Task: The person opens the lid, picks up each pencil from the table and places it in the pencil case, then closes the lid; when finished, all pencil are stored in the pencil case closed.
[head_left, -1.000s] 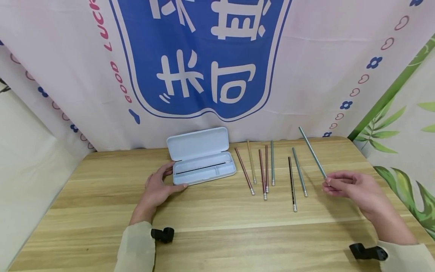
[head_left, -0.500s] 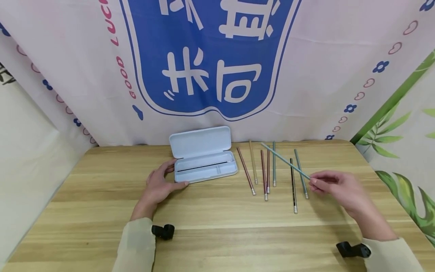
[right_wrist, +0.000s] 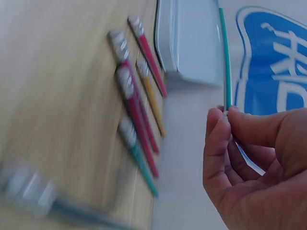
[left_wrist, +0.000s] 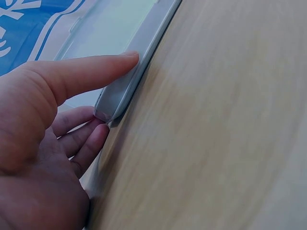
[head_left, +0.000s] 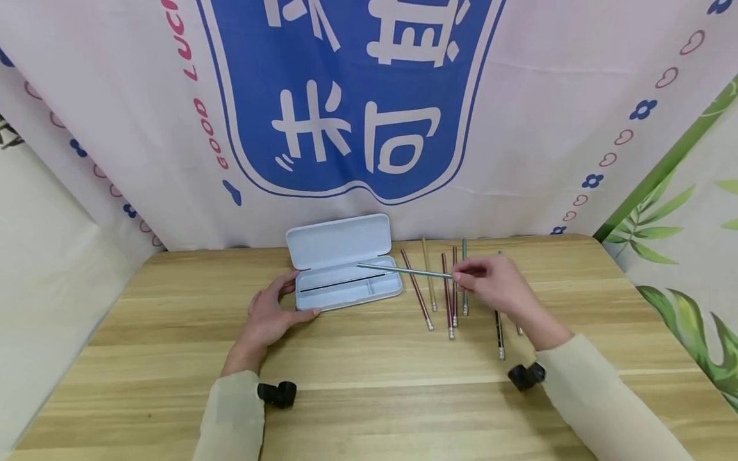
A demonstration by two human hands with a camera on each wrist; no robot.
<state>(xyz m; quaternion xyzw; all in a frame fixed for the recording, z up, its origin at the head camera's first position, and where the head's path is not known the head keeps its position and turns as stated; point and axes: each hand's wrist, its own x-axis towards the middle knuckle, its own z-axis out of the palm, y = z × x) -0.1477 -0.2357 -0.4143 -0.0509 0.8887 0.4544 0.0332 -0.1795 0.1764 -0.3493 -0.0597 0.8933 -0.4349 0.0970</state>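
Observation:
A pale blue pencil case [head_left: 334, 299] lies with its lid raised on the wooden table. A dark slim pencil [head_left: 340, 283] rests lengthwise inside. My left hand [head_left: 268, 323] holds the case's left end, thumb over the front rim and fingers at the end wall [left_wrist: 108, 103]. Between thumb and fingertips, my right hand [head_left: 492, 282] pinches a teal pencil [head_left: 406, 271] near its eraser end. That pencil points left, its far tip over the case's back part; the right wrist view shows the pinch and the teal shaft [right_wrist: 226, 62] too.
Right of the case lie several loose pencils: a red pencil [head_left: 416, 289], a yellow pencil [head_left: 429, 275], a teal pencil [head_left: 465, 301] and a black pencil [head_left: 500, 339] among them. A printed cloth [head_left: 519, 141] hangs behind the table's back edge.
My right hand has carried the teal pencil leftward from the table's right side, swinging it from steeply slanted to nearly level, its tip now over the case. The left hand stays at the case.

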